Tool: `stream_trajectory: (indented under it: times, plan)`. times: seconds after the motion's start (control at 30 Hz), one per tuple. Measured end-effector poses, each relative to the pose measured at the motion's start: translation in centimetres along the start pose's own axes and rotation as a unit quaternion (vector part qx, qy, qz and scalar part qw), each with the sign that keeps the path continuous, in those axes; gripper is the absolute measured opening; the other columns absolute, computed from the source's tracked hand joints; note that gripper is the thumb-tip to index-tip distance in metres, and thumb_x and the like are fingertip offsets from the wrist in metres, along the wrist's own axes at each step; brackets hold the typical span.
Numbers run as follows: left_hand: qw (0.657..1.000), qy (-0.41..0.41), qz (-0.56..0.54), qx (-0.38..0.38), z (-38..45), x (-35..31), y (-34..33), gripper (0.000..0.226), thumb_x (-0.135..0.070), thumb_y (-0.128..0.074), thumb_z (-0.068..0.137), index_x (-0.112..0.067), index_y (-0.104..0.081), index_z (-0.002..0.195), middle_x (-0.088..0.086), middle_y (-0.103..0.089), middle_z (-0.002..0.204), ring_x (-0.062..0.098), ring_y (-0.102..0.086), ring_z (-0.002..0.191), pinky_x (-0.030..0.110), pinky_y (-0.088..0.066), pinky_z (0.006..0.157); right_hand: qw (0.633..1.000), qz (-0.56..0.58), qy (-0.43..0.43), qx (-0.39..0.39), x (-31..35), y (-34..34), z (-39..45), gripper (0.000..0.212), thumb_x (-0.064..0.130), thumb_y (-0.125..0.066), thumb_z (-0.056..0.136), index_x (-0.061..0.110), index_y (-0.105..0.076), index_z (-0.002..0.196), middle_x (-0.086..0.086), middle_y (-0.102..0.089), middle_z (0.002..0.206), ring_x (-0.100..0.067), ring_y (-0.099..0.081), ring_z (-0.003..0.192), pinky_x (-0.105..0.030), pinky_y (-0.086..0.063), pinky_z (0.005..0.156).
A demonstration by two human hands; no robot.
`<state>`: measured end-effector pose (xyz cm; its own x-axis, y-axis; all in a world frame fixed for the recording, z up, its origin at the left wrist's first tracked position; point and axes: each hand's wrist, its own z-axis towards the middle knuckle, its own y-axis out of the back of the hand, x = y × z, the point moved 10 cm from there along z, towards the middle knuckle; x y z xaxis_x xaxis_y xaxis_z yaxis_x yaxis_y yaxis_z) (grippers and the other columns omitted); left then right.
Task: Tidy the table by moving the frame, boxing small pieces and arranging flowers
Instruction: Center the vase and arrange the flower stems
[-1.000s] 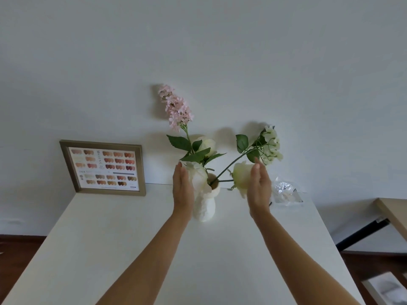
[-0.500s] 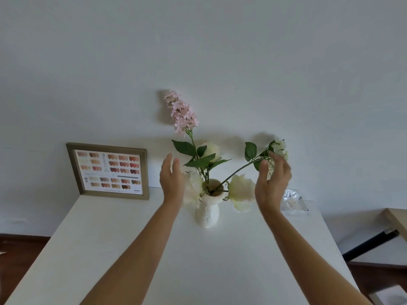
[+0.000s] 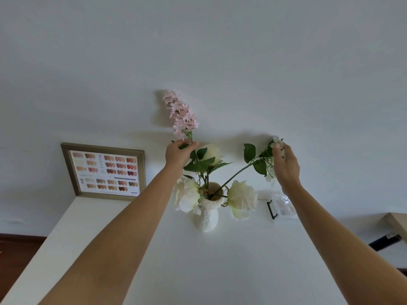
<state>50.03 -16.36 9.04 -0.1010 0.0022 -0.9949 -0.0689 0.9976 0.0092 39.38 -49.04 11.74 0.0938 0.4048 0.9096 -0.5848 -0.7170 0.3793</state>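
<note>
A white textured vase (image 3: 207, 216) stands at the back middle of the white table (image 3: 198, 271) and holds several artificial flowers. My left hand (image 3: 178, 154) pinches the stem just under the pink lilac spike (image 3: 181, 116). My right hand (image 3: 285, 165) is closed around the small white blossom cluster (image 3: 278, 142) at the end of a long leaning stem (image 3: 237, 173). Two big white roses (image 3: 242, 198) droop on either side of the vase mouth. A gold frame (image 3: 103, 171) with colour swatches leans on the wall at the back left.
A clear plastic box (image 3: 283, 205) with a black clasp lies at the back right, partly behind my right forearm. The white wall stands directly behind the vase. A wooden furniture edge (image 3: 397, 223) and a black bar (image 3: 383, 242) show at the far right.
Both hands rose from beside the vase up to the flowers: the left one took hold of the pink spike's stem, the right one closed on the white cluster. The view tilted slightly.
</note>
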Motion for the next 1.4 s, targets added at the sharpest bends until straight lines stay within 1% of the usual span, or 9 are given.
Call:
stream_trajectory:
  times: [0.33,0.4,0.5,0.6,0.67,0.83,0.93,1.17,1.4]
  plan:
    - [0.998,-0.061,0.010,0.020,-1.3,-1.1,-1.5,0.037,-0.033,-0.072,0.079,-0.008,-0.070,0.106,0.003,-0.069,0.109,0.014,-0.061,0.100,0.016,-0.044,0.077,0.999,0.008,0.030,0.027,1.3,-1.8,-1.0,0.036,0.057,-0.043,0.090,0.034,-0.066,0.105,0.015,-0.071,0.094,-0.009,-0.062,0.091,-0.029,-0.048,0.084]
    - [0.995,-0.084,0.024,0.040,-2.0,-1.5,-2.1,0.032,-0.033,-0.072,0.078,-0.011,-0.073,0.101,0.003,-0.071,0.107,0.017,-0.063,0.101,0.026,-0.050,0.085,0.998,0.001,0.046,0.037,1.8,-2.6,-1.7,0.034,0.054,-0.044,0.092,0.034,-0.066,0.108,0.016,-0.072,0.090,-0.005,-0.061,0.083,-0.029,-0.048,0.082]
    - [0.990,-0.119,0.060,0.054,-3.0,-2.1,-2.6,0.026,-0.033,-0.072,0.079,-0.012,-0.074,0.094,0.009,-0.070,0.108,0.023,-0.062,0.105,0.043,-0.049,0.097,0.995,-0.018,0.076,0.065,2.6,-4.1,-2.9,0.034,0.050,-0.044,0.094,0.033,-0.066,0.114,0.009,-0.071,0.105,-0.008,-0.063,0.093,-0.022,-0.049,0.080]
    - [0.987,-0.129,0.074,0.060,-3.5,-2.4,-2.8,0.027,-0.032,-0.072,0.079,-0.008,-0.074,0.091,0.012,-0.068,0.110,0.024,-0.061,0.107,0.046,-0.048,0.099,0.992,-0.029,0.095,0.083,2.8,-5.3,-4.2,0.035,0.047,-0.044,0.095,0.032,-0.064,0.119,0.007,-0.066,0.112,-0.002,-0.058,0.095,-0.003,-0.037,0.073]
    - [0.986,-0.132,0.080,0.069,-4.0,-2.4,-3.0,0.028,-0.031,-0.071,0.079,-0.006,-0.074,0.091,0.012,-0.067,0.111,0.023,-0.060,0.107,0.045,-0.048,0.099,0.991,-0.025,0.091,0.091,2.5,-5.7,-4.8,0.036,0.045,-0.045,0.095,0.029,-0.063,0.121,0.005,-0.066,0.117,-0.001,-0.057,0.101,0.000,-0.036,0.074]
    - [0.980,-0.152,0.107,0.076,-4.7,-3.1,-3.0,0.026,-0.030,-0.070,0.081,-0.006,-0.073,0.091,0.012,-0.066,0.110,0.023,-0.062,0.103,0.041,-0.051,0.094,0.992,-0.025,0.073,0.096,1.4,-6.2,-5.4,0.040,0.047,-0.046,0.094,0.025,-0.060,0.125,-0.002,-0.064,0.123,-0.013,-0.054,0.117,-0.021,-0.036,0.090]
    - [0.973,-0.137,0.159,0.095,-5.4,-1.3,-3.7,0.025,-0.027,-0.070,0.081,-0.006,-0.069,0.095,0.011,-0.069,0.105,0.023,-0.065,0.097,0.036,-0.054,0.086,0.992,-0.044,0.066,0.101,0.9,-6.4,-5.6,0.043,0.045,-0.047,0.095,0.020,-0.060,0.127,-0.005,-0.063,0.124,-0.019,-0.055,0.119,-0.023,-0.037,0.092]
    - [0.975,-0.030,0.201,0.087,-4.5,2.8,-1.8,0.042,-0.033,-0.075,0.076,-0.007,-0.065,0.108,0.013,-0.068,0.109,0.031,-0.062,0.104,0.045,-0.050,0.094,0.990,-0.048,0.071,0.110,0.8,-6.9,-6.9,0.037,0.040,-0.046,0.096,0.017,-0.060,0.121,-0.007,-0.063,0.109,-0.023,-0.058,0.103,-0.026,-0.040,0.084]
    - [0.989,0.028,0.056,0.131,-5.7,3.9,-1.1,0.028,-0.019,-0.075,0.076,-0.014,-0.069,0.103,0.008,-0.070,0.104,0.028,-0.062,0.106,0.028,-0.048,0.085,0.991,-0.043,0.094,0.083,1.9,-6.5,-7.4,0.032,0.045,-0.046,0.094,0.024,-0.041,0.119,0.003,-0.062,0.101,-0.021,-0.060,0.083,-0.025,-0.040,0.067]
